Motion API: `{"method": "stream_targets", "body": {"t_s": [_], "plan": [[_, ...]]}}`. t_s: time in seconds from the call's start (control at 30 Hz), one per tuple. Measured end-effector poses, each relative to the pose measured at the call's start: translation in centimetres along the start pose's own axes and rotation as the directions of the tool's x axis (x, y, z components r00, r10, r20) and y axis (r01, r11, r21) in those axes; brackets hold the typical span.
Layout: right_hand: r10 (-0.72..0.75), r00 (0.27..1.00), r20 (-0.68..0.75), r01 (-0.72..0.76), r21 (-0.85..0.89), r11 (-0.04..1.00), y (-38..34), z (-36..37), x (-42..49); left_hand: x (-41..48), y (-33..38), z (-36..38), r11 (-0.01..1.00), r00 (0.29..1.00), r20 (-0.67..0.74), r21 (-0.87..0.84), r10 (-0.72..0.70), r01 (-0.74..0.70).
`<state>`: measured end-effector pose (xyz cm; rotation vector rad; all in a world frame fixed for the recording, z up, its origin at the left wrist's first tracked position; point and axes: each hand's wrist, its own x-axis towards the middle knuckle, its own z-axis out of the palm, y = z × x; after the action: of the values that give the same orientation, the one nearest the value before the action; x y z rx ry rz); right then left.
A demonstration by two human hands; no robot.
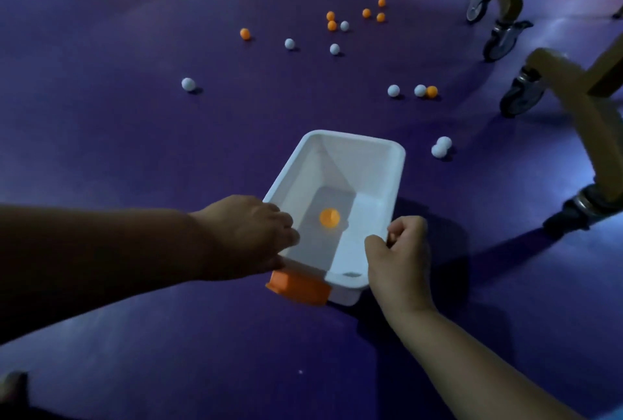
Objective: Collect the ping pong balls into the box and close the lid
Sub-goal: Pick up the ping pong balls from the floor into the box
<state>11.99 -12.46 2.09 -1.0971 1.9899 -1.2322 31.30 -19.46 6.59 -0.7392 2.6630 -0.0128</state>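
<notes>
Right hand (401,251): fingers (406,229) curled tight over the 4 o'clock rim of the white rectangular plastic box (397,163), thumb lying on the rim's inner side. A firm pinch, likely to keep the light box from sliding on the floor.

Left hand (246,234): draped across the 8 o'clock corner, fingertips bent down past the rim into the box. Could not tell whether they gripped the wall or merely hung over it, so grip undetermined.

Between the hands, one small orange ping pong ball (329,217) sat on the box bottom, alone. Box otherwise open-topped; no lid seen. A blocky orange plastic clasp (298,288) jutted from the 6 o'clock end.

Box rested on the dark purple floor (135,133). Loose balls lay well apart from it: a touching pair of white balls (441,147) nearest, at 2 o'clock; a single white ball (188,84) at 10 o'clock; a mixed orange-and-white scatter (332,25) toward 12 o'clock. Tan furniture legs on castors (573,92) stood at 3 o'clock.

Judgement: collecting barely begun; box held close for reach.
</notes>
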Motion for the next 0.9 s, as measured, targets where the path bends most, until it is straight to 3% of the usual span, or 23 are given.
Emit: {"method": "stream_targets", "body": {"t_s": [0.17, 0.33, 0.47, 0.77, 0.9], "plan": [[-0.001, 0.989, 0.146, 0.014, -0.087, 0.996, -3.8, 6.1, 0.8, -4.3, -5.9, 4.6, 0.991, 0.985, -0.168, -0.135, -0.026, 0.003], [-0.048, 0.978, 0.202, 0.086, -0.182, 0.980, -7.5, 15.2, 1.5, -8.1, -11.5, 8.8, 0.961, 0.956, -0.241, -0.256, -0.167, 0.103], [-0.050, 0.966, 0.256, 0.109, -0.222, 0.969, -9.6, 23.0, 1.7, -11.0, -15.5, 13.1, 0.912, 0.894, -0.321, -0.363, -0.313, 0.189], [-0.013, 0.957, 0.289, 0.096, -0.274, 0.957, -11.6, 34.4, 1.3, -14.9, -22.2, 19.0, 0.840, 0.783, -0.363, -0.417, -0.505, 0.348], [-0.068, 0.968, 0.240, 0.139, -0.291, 0.947, -11.3, 36.9, 1.4, -15.7, -23.2, 20.6, 0.838, 0.739, -0.441, -0.449, -0.509, 0.310]]}}
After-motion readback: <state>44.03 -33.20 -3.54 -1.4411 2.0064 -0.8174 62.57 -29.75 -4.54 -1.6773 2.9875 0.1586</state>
